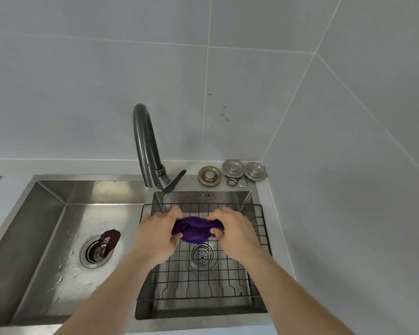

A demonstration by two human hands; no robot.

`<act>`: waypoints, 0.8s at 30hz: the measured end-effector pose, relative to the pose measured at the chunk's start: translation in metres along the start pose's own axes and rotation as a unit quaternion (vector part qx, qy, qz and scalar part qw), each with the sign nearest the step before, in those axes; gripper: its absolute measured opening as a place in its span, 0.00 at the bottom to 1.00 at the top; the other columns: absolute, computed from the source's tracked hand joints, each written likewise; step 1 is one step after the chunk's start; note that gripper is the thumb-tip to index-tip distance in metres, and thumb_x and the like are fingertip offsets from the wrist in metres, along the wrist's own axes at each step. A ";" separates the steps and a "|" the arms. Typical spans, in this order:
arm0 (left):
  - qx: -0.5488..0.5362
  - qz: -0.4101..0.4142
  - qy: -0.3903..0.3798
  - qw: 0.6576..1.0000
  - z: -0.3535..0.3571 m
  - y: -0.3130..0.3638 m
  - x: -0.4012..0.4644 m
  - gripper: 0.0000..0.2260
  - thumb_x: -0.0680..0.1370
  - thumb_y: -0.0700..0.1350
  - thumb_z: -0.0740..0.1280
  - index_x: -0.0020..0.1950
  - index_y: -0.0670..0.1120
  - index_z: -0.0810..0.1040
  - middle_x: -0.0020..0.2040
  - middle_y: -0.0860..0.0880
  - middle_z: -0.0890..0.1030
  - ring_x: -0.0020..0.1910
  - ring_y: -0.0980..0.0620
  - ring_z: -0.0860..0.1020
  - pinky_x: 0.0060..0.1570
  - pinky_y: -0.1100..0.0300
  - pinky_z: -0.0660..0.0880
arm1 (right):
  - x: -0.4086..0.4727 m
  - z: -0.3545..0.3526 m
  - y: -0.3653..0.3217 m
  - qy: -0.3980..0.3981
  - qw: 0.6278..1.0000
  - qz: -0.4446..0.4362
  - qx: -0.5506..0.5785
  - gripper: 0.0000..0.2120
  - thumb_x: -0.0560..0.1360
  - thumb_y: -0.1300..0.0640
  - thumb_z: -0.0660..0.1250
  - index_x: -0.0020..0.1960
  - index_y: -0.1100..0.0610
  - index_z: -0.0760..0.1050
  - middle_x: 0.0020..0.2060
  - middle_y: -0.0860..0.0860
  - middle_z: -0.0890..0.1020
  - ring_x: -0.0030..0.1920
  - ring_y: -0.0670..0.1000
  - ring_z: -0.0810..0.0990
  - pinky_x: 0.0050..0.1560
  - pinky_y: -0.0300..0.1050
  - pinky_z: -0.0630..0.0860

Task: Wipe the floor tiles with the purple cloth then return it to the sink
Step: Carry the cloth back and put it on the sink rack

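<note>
The purple cloth (196, 230) is bunched into a wad between both my hands, above the right basin of the steel sink (203, 196). My left hand (158, 234) grips its left end and my right hand (236, 232) grips its right end. The cloth hangs over a black wire rack (228, 284) that sits in this basin, just above the round drain strainer (202, 255). Much of the cloth is hidden inside my fingers.
A dark curved tap (147, 151) rises behind the basins. The wide left basin (65, 238) is wet, with a drain (96, 251) and a dark red scrap (111, 239) beside it. Several metal drain caps (232, 172) lie on the counter at the back right. Grey tiled walls close the corner.
</note>
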State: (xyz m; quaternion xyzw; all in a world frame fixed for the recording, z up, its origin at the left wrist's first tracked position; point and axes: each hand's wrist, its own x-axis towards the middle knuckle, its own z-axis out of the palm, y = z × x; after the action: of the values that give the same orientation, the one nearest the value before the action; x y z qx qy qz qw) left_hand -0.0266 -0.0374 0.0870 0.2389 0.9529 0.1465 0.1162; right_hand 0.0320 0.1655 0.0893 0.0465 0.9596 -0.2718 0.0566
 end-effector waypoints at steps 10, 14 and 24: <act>0.036 -0.022 -0.027 0.999 0.069 -0.019 0.036 0.11 0.76 0.45 0.69 0.55 0.52 0.71 0.47 0.54 0.81 0.48 0.47 0.78 0.52 0.53 0.69 | 0.028 0.058 0.036 -0.003 0.998 0.016 -0.065 0.16 0.75 0.60 0.73 0.61 0.49 0.80 0.52 0.48 0.83 0.51 0.52 0.81 0.52 0.51 0.81; 0.085 -0.023 -0.030 0.996 0.095 -0.025 0.040 0.19 0.64 0.41 0.78 0.50 0.52 0.75 0.40 0.54 0.82 0.42 0.47 0.80 0.43 0.53 0.75 | 0.029 0.080 0.045 -0.008 0.992 0.043 -0.117 0.25 0.60 0.65 0.82 0.54 0.50 0.84 0.44 0.47 0.84 0.44 0.52 0.83 0.42 0.49 0.83; 0.053 -0.017 -0.086 0.995 0.101 -0.039 0.022 0.24 0.76 0.49 0.71 0.71 0.55 0.74 0.69 0.55 0.77 0.69 0.48 0.74 0.68 0.51 0.70 | 0.011 0.093 0.056 -0.116 0.980 0.045 -0.157 0.27 0.79 0.50 0.67 0.76 0.52 0.67 0.70 0.53 0.73 0.74 0.55 0.67 0.73 0.55 0.69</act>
State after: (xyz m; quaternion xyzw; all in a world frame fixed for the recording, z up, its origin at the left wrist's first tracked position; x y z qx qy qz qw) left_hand -0.0324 -0.0374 -0.0234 0.2404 0.9496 0.0726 0.1877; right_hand 0.0356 0.1646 -0.0195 0.0480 0.9741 -0.1183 0.1867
